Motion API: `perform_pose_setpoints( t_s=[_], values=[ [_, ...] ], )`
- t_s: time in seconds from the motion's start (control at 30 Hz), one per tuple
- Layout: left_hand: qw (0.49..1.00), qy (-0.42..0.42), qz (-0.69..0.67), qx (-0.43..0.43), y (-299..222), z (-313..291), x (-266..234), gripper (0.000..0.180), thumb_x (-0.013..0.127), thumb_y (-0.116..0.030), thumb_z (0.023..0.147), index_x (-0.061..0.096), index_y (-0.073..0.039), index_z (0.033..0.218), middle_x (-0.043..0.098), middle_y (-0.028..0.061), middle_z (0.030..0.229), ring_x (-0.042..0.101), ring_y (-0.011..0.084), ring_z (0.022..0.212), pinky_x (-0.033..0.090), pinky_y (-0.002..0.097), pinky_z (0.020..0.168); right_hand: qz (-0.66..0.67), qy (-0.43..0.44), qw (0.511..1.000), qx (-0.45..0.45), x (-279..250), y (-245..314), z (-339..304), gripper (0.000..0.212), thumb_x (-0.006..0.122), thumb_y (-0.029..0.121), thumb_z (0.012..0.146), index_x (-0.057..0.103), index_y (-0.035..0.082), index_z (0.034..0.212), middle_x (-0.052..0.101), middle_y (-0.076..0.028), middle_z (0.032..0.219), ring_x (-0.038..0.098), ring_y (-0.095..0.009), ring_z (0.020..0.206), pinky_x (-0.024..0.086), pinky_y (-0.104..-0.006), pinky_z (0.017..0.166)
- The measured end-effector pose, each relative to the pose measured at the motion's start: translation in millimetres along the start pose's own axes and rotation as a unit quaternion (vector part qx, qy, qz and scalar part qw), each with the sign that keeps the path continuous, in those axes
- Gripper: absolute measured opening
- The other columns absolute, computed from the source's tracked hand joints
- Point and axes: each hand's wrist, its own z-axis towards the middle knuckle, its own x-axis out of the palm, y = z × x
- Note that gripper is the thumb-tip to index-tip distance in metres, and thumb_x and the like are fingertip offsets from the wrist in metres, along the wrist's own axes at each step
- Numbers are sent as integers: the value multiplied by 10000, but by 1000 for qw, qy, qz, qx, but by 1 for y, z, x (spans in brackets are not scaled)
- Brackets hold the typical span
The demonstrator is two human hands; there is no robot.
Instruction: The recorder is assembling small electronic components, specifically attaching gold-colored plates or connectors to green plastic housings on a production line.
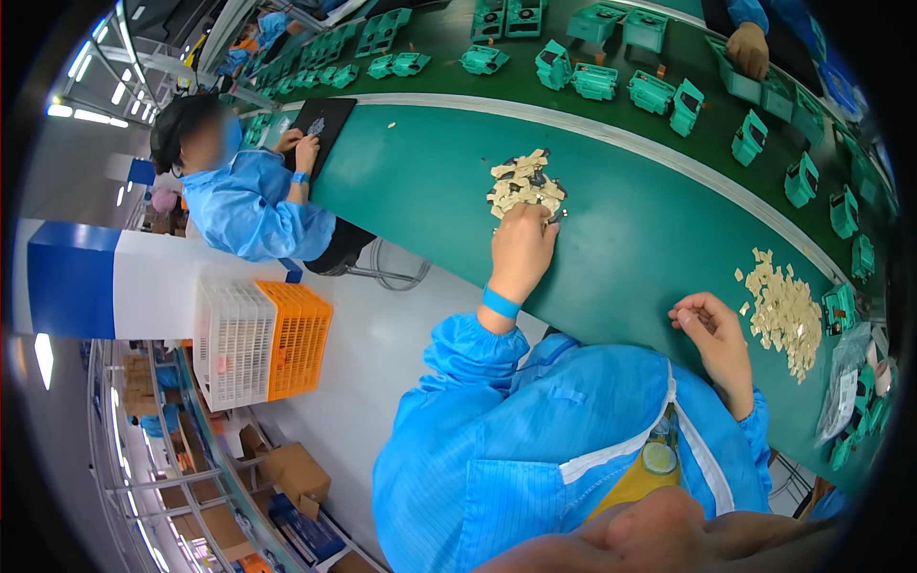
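Note:
My left hand (522,252) reaches to the near edge of a heap of small cream and dark pieces (523,180) on the green worktop (430,181). Its fingers are drawn together, and whatever is between them is hidden. Nearer my body, above the worktop, is my right hand (716,342). Its fingers curl in with the thumb close to them, and anything in the pinch is too small to make out. To the right of that hand lies a larger spread of small flat cream pieces (783,315). A blue band circles my left wrist.
A dark green conveyor (611,124) carries several teal housings (595,82) along the far side, behind a pale rail. A person in blue (253,201) works at a black mat (330,143) on the left. Clear plastic bags (842,392) and teal parts lie far right. Crates (298,339) stand on the floor.

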Motion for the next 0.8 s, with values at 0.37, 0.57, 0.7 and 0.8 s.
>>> perform_pose_setpoints(
  t_s=[0.37, 0.57, 0.7, 0.8],
  values=[
    [856, 203, -452, -150, -64, 3, 5, 156, 682, -140, 972, 667, 12, 1001, 703, 57, 916, 659, 115, 816, 532, 270, 729, 31, -51, 996, -62, 2, -7, 0, 150, 662, 49, 968, 655, -24, 1098, 708, -71, 988, 663, -135, 947, 535, -278, 849],
    [878, 221, -424, -34, -141, -21, 19, 144, 677, -83, 973, 689, 21, 1073, 727, 83, 971, 698, 146, 871, 560, 281, 787, -166, -188, 933, -258, 16, 13, 12, 288, 708, 7, 882, 650, -33, 1161, 701, -132, 1040, 708, -246, 914, 562, -312, 867],
    [887, 224, -397, 67, -154, -16, 26, 157, 685, -76, 963, 711, 7, 1093, 733, 114, 993, 709, 170, 894, 569, 295, 793, 10, -176, 971, -163, -7, -13, 13, 223, 684, 12, 923, 662, -46, 1137, 717, -112, 1023, 714, -201, 913, 561, -300, 856],
    [875, 247, -413, 51, -162, -16, 36, 186, 693, -61, 955, 694, -3, 1132, 726, 105, 1034, 703, 168, 904, 568, 290, 792, 166, -156, 967, -113, -21, -18, 8, 173, 657, 40, 971, 676, -43, 1121, 724, -83, 1002, 692, -136, 906, 550, -275, 816]
  ],
)
